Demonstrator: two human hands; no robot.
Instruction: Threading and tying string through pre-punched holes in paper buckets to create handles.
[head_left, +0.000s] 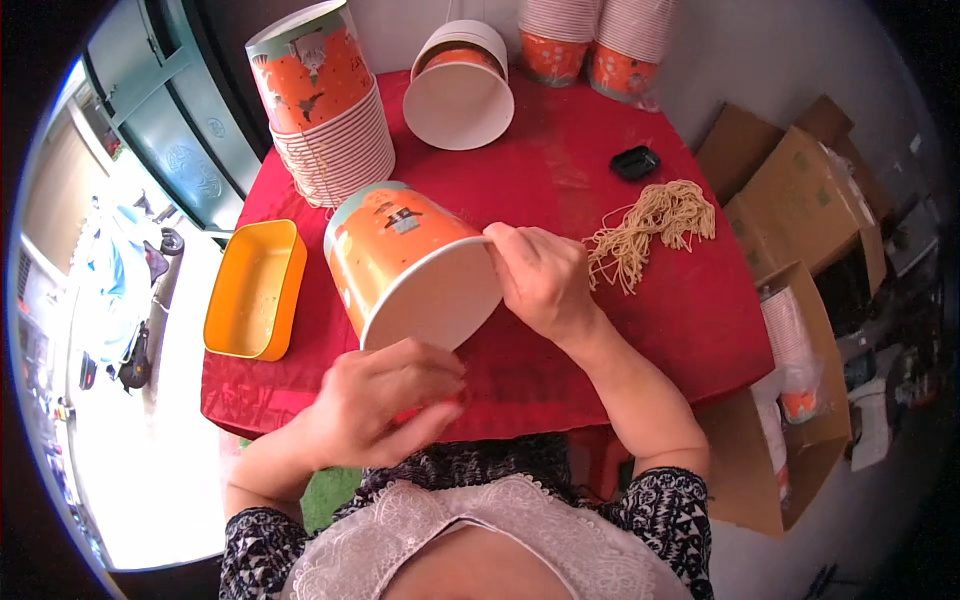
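Observation:
An orange paper bucket (400, 235) with a printed side and a white rim is held tilted above the red-covered table, its white round end facing me. My right hand (540, 280) pinches the rim at its right side, thumb and fingers closed on it. Just below the rim's lower left is my left hand (385, 400), slightly blurred, its fingers bent and the thumb apart from them. I cannot tell whether its fingertips touch the rim. A loose heap of tan cords (655, 225) lies to the right of my right hand.
On the red tablecloth (560, 400) are a yellow plastic tub (250, 290) at left, a tall bucket stack (335, 150) behind it, a bucket on its side (458, 105), wrapped stacks (625, 65) at the back and a small black dish (635, 162). Cardboard boxes (800, 200) stand at right.

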